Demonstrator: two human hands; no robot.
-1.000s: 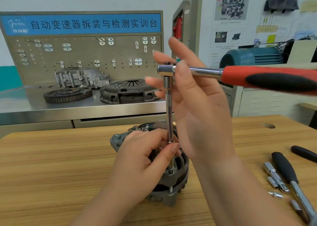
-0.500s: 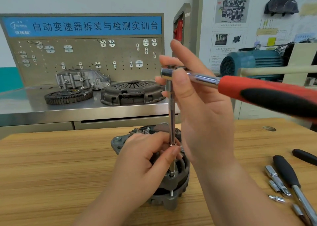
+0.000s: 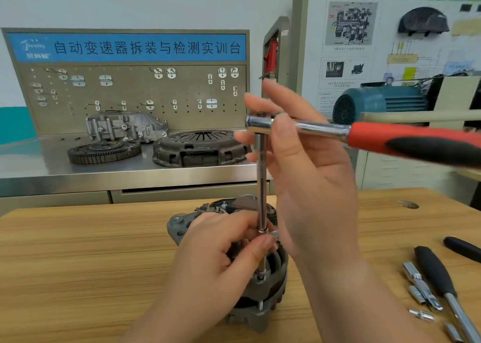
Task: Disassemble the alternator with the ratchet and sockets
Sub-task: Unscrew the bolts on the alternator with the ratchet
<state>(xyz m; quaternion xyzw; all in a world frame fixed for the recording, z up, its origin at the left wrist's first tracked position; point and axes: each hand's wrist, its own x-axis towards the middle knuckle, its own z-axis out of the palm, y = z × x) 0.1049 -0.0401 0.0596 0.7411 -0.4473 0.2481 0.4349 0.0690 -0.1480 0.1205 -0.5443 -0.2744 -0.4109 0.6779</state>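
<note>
alternator stands near-centre on table | left hand pinches extension bar low | right hand pinches ratchet head | handle has swung slightly nearer within a second: loosening stroke likely underway, housing still together

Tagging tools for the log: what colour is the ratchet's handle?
The ratchet handle is red with a black insert; the head view shows it best.

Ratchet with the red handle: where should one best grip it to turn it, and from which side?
Grip the red-and-black handle, coming from the right. It juts out roughly level to the right of the upright extension bar, so a grip far out probably gives most leverage. The right hand pinches only the ratchet head now.
</note>
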